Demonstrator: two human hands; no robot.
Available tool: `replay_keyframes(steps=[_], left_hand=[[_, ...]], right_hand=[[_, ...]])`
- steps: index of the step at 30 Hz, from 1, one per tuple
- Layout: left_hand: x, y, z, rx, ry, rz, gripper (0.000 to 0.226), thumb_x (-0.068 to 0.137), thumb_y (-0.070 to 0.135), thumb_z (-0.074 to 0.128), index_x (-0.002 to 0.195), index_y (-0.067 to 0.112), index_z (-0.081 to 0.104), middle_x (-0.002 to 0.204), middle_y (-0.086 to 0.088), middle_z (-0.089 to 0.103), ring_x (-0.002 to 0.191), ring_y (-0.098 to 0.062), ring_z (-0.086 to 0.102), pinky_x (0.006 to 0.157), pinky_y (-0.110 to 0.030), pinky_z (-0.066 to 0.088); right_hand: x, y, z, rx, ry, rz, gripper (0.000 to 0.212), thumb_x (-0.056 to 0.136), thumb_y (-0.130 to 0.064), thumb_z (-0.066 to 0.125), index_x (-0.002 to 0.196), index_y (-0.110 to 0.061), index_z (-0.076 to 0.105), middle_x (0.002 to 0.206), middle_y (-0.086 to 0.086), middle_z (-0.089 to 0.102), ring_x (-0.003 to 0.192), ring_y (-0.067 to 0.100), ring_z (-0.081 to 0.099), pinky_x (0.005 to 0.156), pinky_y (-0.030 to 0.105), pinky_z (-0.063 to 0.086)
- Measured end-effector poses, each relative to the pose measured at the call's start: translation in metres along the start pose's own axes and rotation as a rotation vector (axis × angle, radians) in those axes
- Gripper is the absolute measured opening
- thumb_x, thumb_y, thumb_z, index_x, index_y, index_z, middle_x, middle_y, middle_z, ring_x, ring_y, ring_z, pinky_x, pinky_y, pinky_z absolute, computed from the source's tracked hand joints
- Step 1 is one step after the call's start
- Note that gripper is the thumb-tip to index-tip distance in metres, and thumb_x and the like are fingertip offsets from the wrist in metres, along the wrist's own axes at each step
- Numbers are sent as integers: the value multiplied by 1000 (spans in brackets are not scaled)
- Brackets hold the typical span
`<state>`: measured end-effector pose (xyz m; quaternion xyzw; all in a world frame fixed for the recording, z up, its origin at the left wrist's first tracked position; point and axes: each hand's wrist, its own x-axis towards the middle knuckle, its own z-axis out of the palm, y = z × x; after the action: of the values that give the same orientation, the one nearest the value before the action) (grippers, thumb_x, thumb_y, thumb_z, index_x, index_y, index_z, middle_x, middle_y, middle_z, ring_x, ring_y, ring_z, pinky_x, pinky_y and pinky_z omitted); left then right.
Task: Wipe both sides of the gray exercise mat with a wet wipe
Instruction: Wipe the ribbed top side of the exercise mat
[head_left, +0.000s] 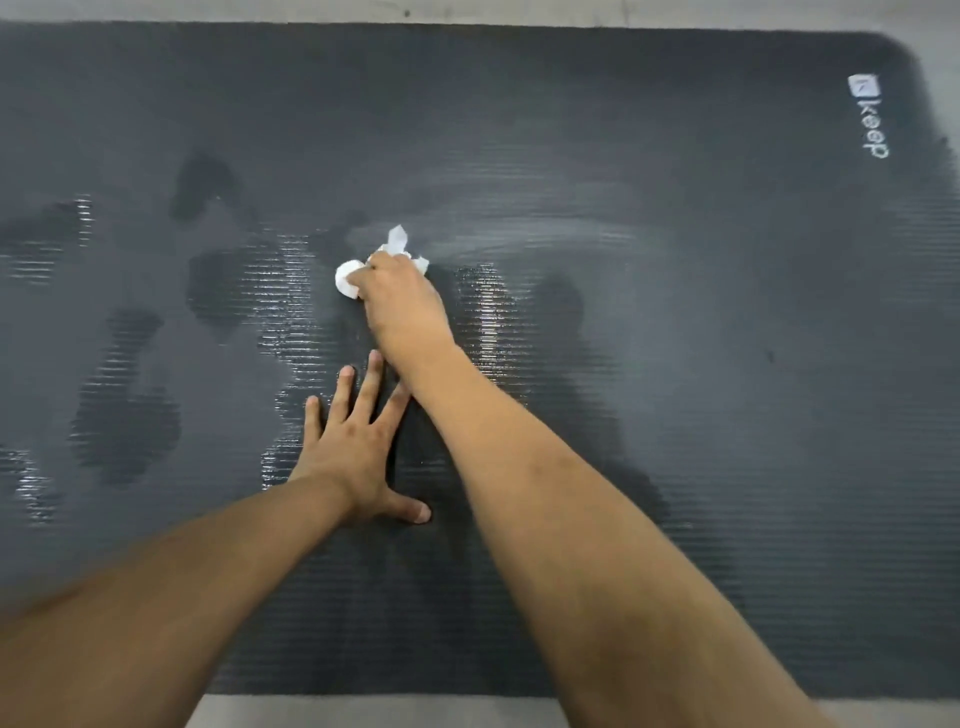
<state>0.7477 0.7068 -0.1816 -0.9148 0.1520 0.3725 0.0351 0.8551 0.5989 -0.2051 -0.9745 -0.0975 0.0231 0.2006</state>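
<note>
The gray ribbed exercise mat (701, 364) lies flat and fills most of the view, with shiny wet streaks and darker damp patches across its middle and left. My right hand (402, 299) grips a crumpled white wet wipe (349, 278) and holds it down on the mat near the centre. Bits of the wipe stick out past the fingers. My left hand (358, 447) rests flat on the mat just below it, fingers spread.
A white logo (870, 117) is printed near the mat's rounded far right corner. Pale floor (363, 712) shows as a strip along the near edge and another along the far edge.
</note>
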Motion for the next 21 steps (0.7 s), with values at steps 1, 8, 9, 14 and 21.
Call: replay_keyframes(steps=[1, 8, 9, 14, 21], left_hand=[[-1, 0, -1, -5, 3, -2, 157, 56, 79, 80, 149, 36, -40, 153, 1, -51, 149, -30, -36, 124, -60, -5], [-3, 1, -1, -68, 32, 5, 161, 52, 78, 83, 143, 41, -45, 152, 5, -53, 148, -30, -36, 123, -61, -7], [-3, 1, -1, -67, 32, 5, 161, 52, 77, 83, 144, 41, -44, 152, 5, -53, 148, -30, -36, 123, -61, -8], [-5, 3, -3, -50, 36, 7, 160, 53, 76, 84, 149, 38, -39, 155, 2, -49, 150, -31, -33, 123, -61, -6], [-6, 1, -4, -35, 49, 31, 158, 53, 78, 82, 152, 36, -35, 158, 0, -45, 152, -33, -28, 123, -61, -2]], right_hand=[[-7, 16, -5, 13, 35, 3, 27, 91, -5, 50, 109, -15, 68, 114, 5, 58, 111, 23, 51, 75, 36, 47], [-101, 201, -86, -77, 406, 744, 29, 79, 3, 43, 84, -10, 67, 93, 14, 61, 90, 36, 56, 62, 32, 31], [-101, 202, -87, -74, 426, 811, 29, 78, 3, 42, 83, -10, 67, 93, 14, 59, 90, 37, 55, 63, 31, 29], [-50, 69, -32, 34, 300, 457, 25, 84, -4, 52, 84, -21, 70, 95, 9, 61, 94, 30, 58, 65, 31, 35], [-63, 52, -20, -14, 137, 216, 26, 92, -9, 50, 107, -17, 69, 111, 8, 59, 107, 28, 53, 80, 37, 45]])
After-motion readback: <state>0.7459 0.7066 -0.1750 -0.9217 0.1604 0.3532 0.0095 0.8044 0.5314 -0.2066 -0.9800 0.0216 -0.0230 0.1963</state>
